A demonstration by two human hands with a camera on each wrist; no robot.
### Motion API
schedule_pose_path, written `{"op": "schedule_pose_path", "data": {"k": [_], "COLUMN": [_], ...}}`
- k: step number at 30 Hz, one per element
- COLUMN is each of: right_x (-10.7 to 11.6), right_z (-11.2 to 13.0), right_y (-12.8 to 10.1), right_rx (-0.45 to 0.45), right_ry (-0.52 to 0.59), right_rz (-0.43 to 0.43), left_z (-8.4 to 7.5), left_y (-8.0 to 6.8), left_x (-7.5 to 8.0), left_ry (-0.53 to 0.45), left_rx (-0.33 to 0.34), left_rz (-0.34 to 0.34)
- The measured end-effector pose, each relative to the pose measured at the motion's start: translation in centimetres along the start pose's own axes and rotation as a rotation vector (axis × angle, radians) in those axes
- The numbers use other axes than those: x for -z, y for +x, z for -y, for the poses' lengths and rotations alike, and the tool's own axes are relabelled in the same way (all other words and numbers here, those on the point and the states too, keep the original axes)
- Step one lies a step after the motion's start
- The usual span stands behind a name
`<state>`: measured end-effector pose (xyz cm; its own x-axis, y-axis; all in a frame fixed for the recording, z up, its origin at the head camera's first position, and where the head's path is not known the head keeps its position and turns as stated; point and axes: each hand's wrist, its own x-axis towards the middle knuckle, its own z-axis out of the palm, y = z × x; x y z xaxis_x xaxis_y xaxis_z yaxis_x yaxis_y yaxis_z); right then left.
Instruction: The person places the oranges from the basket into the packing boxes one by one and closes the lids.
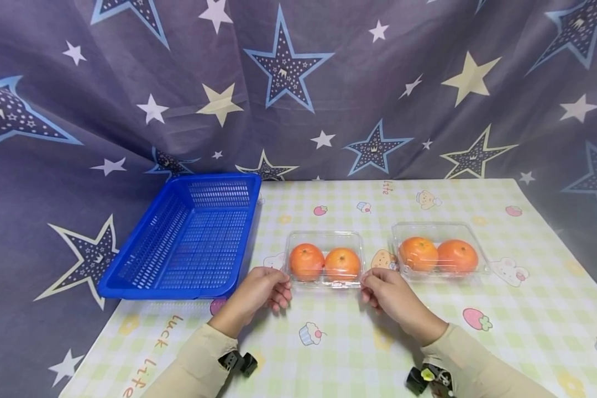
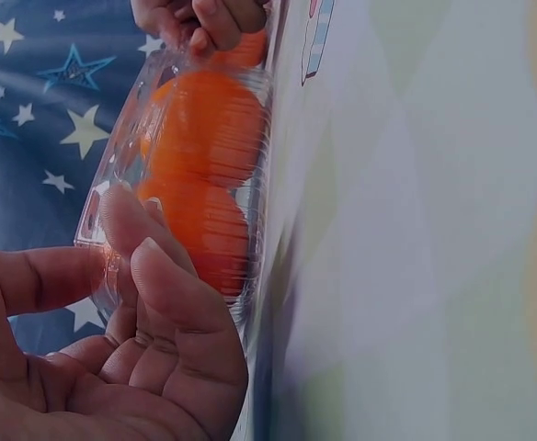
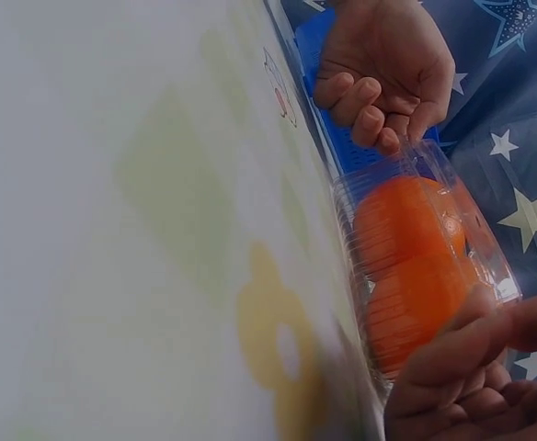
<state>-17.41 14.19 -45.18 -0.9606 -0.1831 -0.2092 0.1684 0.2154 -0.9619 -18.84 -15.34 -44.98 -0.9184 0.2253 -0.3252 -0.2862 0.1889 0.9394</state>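
A clear plastic clamshell box [image 1: 323, 236], its lid down, sits in the middle of the table with two round orange fruits, like tangerines [image 1: 306, 262], inside. At its front left corner, my left hand [image 1: 256, 293] pinches the rim between thumb and forefinger, the other fingers curled below. My right hand [image 1: 397, 299] pinches the front right corner the same way. In the left wrist view, the fingertips [image 2: 126, 220] are at the lid's edge. The right wrist view shows ribbed clear walls and the fruits [image 3: 402, 220] between both hands.
To the left stands a blue perforated plastic basket [image 1: 239, 221] with nothing in it. A second clear box [image 1: 438, 226] holding two similar fruits [image 1: 457, 256] stands on the right. Beneath them lies a checked tablecloth [image 1: 338, 365]; a starry curtain [image 1: 298, 132] hangs behind.
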Motion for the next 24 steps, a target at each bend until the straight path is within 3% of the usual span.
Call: {"op": "schedule_pose_path", "data": {"k": [24], "right_x": [-0.05], "right_z": [-0.02], "right_y": [-0.17], "right_rx": [0.009], "right_ry": [0.009], "right_rz": [0.01], "left_z": [0.01], "left_y": [0.05], "left_x": [-0.04], "left_ry": [0.019], "left_rx": [-0.002], "left_rz": [-0.007]}}
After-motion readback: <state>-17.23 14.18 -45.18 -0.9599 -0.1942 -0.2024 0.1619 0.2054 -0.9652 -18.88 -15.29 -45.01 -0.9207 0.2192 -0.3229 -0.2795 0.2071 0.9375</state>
